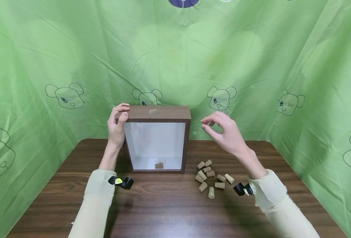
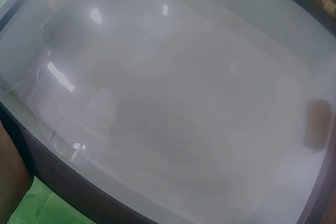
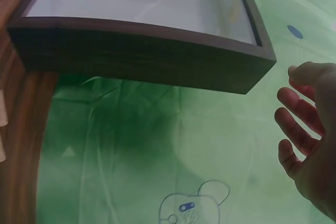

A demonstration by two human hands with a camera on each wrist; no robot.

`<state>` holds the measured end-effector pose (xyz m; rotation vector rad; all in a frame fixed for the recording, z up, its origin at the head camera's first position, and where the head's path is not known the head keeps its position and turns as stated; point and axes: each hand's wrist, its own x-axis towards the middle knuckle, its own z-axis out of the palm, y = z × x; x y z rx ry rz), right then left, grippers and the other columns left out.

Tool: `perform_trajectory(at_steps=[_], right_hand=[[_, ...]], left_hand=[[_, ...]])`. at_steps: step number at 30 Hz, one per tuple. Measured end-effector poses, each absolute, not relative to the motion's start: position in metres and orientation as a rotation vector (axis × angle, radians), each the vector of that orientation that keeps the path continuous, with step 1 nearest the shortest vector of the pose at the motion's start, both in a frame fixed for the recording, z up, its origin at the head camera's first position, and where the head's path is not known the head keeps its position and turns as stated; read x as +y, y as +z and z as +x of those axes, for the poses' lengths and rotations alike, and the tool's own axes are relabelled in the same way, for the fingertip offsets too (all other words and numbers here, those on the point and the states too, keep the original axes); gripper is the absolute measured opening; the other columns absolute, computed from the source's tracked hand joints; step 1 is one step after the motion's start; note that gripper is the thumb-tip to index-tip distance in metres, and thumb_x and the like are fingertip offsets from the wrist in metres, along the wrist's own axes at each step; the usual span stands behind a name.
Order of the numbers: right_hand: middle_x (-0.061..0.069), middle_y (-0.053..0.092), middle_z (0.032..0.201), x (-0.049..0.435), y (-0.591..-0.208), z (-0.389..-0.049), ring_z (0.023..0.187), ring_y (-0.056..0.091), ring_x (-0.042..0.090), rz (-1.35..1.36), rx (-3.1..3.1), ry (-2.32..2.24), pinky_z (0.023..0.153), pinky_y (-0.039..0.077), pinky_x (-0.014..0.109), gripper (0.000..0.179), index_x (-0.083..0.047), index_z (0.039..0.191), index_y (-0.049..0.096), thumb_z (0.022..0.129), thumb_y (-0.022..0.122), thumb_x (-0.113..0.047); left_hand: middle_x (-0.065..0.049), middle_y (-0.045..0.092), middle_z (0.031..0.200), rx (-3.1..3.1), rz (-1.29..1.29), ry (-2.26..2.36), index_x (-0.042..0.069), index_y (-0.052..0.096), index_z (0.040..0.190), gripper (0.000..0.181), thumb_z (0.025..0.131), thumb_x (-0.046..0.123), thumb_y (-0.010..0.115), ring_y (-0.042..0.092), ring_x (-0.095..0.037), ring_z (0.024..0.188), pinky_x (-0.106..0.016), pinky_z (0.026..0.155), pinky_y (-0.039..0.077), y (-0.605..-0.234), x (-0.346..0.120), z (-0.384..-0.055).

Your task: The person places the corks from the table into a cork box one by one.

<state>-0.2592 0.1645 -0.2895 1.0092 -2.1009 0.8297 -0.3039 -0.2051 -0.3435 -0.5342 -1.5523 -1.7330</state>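
Observation:
A brown shadow box (image 1: 170, 113) with a clear front and white inside stands upright on the table. Its top has a round hole (image 1: 155, 111). One cork (image 1: 159, 165) lies on the box's floor, and the left wrist view shows this cork (image 2: 317, 124) through the front. My left hand (image 1: 117, 124) grips the box's top left corner, thumb on the near side. To the right of the box, my right hand (image 1: 224, 130) hangs in the air, thumb and forefinger close together with nothing between them. In the right wrist view that hand (image 3: 315, 124) is apart from the box's side.
Several loose corks (image 1: 210, 173) lie in a cluster on the dark wood table (image 1: 163, 205), right of the box and below my right hand. A green curtain (image 1: 175, 59) printed with bear heads hangs behind and at both sides.

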Motion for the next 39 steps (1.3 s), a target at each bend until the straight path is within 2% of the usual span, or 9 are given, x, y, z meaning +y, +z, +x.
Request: perform_trajectory(at_steps=[7,10,18,25,31,35,39], right_hand=[[-0.001,0.071,0.096,0.182,-0.307,-0.253,0.087,0.059,0.018,0.970,-2.160,0.807,0.078,0.043,0.020,0.014,-0.013,0.099,0.073,0.086,0.073,-0.008],[-0.002,0.070,0.096,0.190,-0.314,-0.250,0.087,0.059,0.018,0.962,-2.195,0.800,0.078,0.047,0.017,0.015,-0.014,0.099,0.073,0.086,0.073,-0.007],[-0.008,0.069,0.097,0.211,-0.339,-0.246,0.089,0.056,0.002,0.968,-2.285,0.753,0.080,0.045,0.017,0.018,-0.018,0.102,0.072,0.086,0.075,-0.010],[-0.009,0.069,0.097,0.229,-0.365,-0.246,0.088,0.061,0.008,1.002,-2.356,0.690,0.080,0.046,0.016,0.020,-0.020,0.102,0.070,0.085,0.075,-0.010],[-0.007,0.069,0.097,0.244,-0.387,-0.246,0.087,0.064,0.013,1.020,-2.437,0.634,0.078,0.051,0.025,0.021,-0.020,0.103,0.070,0.085,0.075,-0.010],[-0.008,0.069,0.097,0.254,-0.399,-0.246,0.087,0.065,0.012,1.008,-2.492,0.614,0.077,0.053,0.031,0.021,-0.022,0.103,0.070,0.085,0.075,-0.012],[-0.006,0.070,0.099,0.263,-0.410,-0.246,0.086,0.066,0.013,1.015,-2.547,0.609,0.076,0.054,0.029,0.021,-0.022,0.105,0.070,0.086,0.076,-0.015]], left_hand=[[-0.011,0.060,0.125,-1.544,-0.538,-1.733,-0.008,0.061,0.111,0.034,0.092,0.020,0.058,0.049,-0.022,0.126,-0.031,0.106,0.032,-0.340,-0.206,-0.304],[-0.012,0.060,0.125,-1.545,-0.541,-1.727,-0.010,0.060,0.111,0.035,0.092,0.020,0.058,0.049,-0.022,0.125,-0.031,0.105,0.032,-0.339,-0.207,-0.305],[-0.010,0.060,0.124,-1.543,-0.541,-1.721,-0.011,0.059,0.110,0.037,0.092,0.021,0.059,0.049,-0.022,0.125,-0.031,0.106,0.032,-0.337,-0.207,-0.304],[-0.008,0.060,0.124,-1.548,-0.529,-1.732,-0.009,0.060,0.111,0.035,0.092,0.021,0.058,0.048,-0.021,0.126,-0.032,0.107,0.032,-0.339,-0.207,-0.304],[-0.009,0.059,0.125,-1.563,-0.532,-1.732,-0.010,0.059,0.112,0.036,0.092,0.020,0.058,0.048,-0.020,0.126,-0.032,0.108,0.031,-0.341,-0.204,-0.304],[-0.011,0.059,0.125,-1.555,-0.537,-1.738,-0.011,0.059,0.112,0.036,0.092,0.019,0.057,0.048,-0.021,0.126,-0.031,0.106,0.032,-0.343,-0.204,-0.305],[-0.009,0.060,0.124,-1.548,-0.546,-1.735,-0.010,0.059,0.111,0.035,0.091,0.019,0.058,0.049,-0.021,0.125,-0.031,0.105,0.033,-0.344,-0.204,-0.306]])
